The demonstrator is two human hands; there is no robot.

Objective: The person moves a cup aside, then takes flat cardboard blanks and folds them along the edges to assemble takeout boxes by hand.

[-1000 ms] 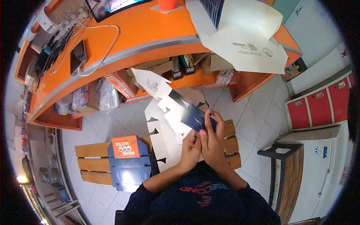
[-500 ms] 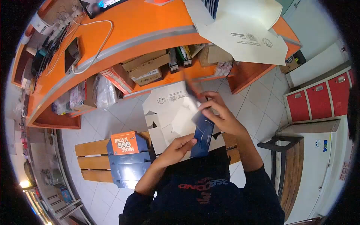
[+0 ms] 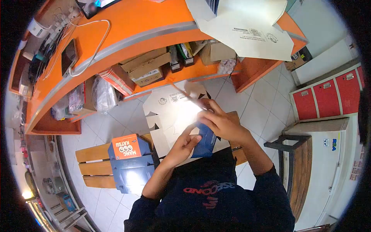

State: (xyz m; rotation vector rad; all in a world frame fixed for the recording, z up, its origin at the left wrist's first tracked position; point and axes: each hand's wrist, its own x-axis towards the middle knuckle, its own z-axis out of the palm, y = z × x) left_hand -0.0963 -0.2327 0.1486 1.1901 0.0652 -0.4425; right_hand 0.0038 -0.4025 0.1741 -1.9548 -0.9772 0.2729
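A dark blue cardboard box piece (image 3: 206, 142) is between my two hands, bent up from the pale cardboard sheets below it. My left hand (image 3: 182, 149) grips its left edge, thumb on the blue face. Higher up, my right hand (image 3: 222, 120) has its fingers curled around the upper part; a flap there is smeared by motion and seen nearly edge-on. Under both hands lies a flat cream box blank (image 3: 160, 116) with cut slots, a printed logo and a square code. Bright glare covers its middle.
To the left, a blue and orange box blank (image 3: 133, 166) lies on a slatted wooden bench (image 3: 91, 168). A curved orange counter (image 3: 143, 23) ahead carries a phone (image 3: 69, 58) and more cardboard blanks (image 3: 247, 34). A wooden-seated chair (image 3: 299, 178) stands right.
My right hand has moved slightly left and down with the upper flap, which has swung leftward. My left hand has shifted slightly left, still on the blue cardboard. The whole view has shifted a little.
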